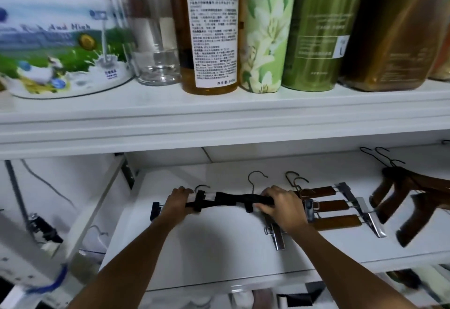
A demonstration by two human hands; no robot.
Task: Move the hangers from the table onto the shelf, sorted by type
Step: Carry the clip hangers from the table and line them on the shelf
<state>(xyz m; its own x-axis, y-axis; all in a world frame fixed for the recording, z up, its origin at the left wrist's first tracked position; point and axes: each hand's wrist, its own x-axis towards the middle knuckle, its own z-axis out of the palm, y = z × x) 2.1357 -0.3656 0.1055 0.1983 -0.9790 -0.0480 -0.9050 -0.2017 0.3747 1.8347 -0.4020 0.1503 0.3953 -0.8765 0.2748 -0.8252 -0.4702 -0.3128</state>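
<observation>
Bare left hand, bare right hand, unsleeved forearms

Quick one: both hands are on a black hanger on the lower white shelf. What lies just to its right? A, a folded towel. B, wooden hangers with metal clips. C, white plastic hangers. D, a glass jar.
B: the wooden hangers with metal clips lie on the shelf right beside the black hanger, which the left hand and right hand grip at its two ends.

The white shelf unit bears a printed tin, a clear glass and tall bottles on its upper board.
</observation>
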